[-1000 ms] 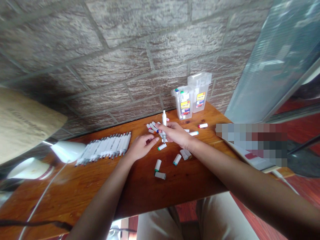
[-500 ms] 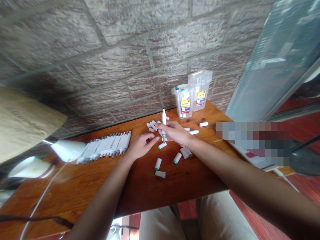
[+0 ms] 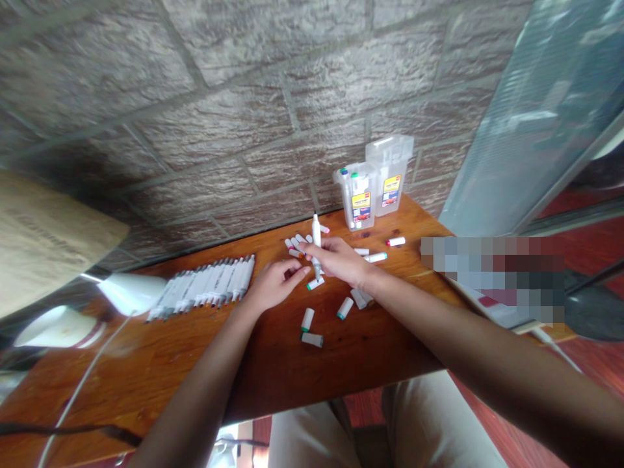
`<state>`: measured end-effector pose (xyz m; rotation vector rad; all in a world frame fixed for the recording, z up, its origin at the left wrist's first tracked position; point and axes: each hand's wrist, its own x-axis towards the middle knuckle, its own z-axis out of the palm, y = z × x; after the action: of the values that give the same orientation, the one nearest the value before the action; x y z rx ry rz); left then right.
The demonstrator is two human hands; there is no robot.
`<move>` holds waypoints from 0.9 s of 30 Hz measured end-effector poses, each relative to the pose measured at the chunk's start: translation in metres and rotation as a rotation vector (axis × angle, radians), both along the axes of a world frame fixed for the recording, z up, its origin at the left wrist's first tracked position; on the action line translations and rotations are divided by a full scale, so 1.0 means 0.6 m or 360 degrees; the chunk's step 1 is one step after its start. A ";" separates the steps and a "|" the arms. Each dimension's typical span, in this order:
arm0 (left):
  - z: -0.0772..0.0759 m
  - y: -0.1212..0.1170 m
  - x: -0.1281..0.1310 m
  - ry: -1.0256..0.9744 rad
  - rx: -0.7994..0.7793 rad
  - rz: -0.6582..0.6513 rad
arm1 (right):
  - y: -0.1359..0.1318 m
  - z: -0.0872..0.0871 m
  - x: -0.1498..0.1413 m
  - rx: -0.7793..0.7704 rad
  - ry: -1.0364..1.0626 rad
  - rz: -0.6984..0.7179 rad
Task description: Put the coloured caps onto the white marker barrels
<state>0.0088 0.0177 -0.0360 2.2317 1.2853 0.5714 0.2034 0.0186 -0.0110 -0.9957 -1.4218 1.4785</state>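
Marker point(image 3: 316, 234), nearly upright, is pinched in my right hand point(image 3: 340, 261) over the wooden table point(image 3: 385, 348), among loose white caps point(image 3: 307, 318); I see my left hand point(image 3: 279, 283) half-curled just beside it, partly open, nothing visible in its grip.

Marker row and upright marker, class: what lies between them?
The head view shows the left hand and several caps between the marker row and the upright marker.

You had a bare strip of table point(image 3: 375, 357) along the near edge, but loose caps point(image 3: 346, 308) cluttered the middle, a row of markers point(image 3: 209, 285) blocked the left, and two upright clear boxes point(image 3: 361, 207) stood far right.
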 end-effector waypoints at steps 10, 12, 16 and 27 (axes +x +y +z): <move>0.000 0.000 0.000 0.0025 0.0031 -0.0005 | 0.005 -0.014 -0.001 0.0180 -0.0291 -0.0019; -0.001 0.000 -0.001 0.0021 0.0041 -0.0015 | 0.005 -0.016 -0.002 0.0217 -0.0366 -0.0011; -0.004 0.001 -0.002 0.0020 0.0095 -0.0007 | 0.000 -0.015 -0.004 0.0305 -0.0472 0.0048; -0.004 0.005 -0.005 0.0061 0.0186 -0.0016 | -0.011 -0.012 -0.007 0.0432 -0.0672 0.0117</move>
<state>0.0059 0.0209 -0.0386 2.3535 1.2893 0.6172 0.1991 0.0121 -0.0184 -1.1327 -1.9190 1.1224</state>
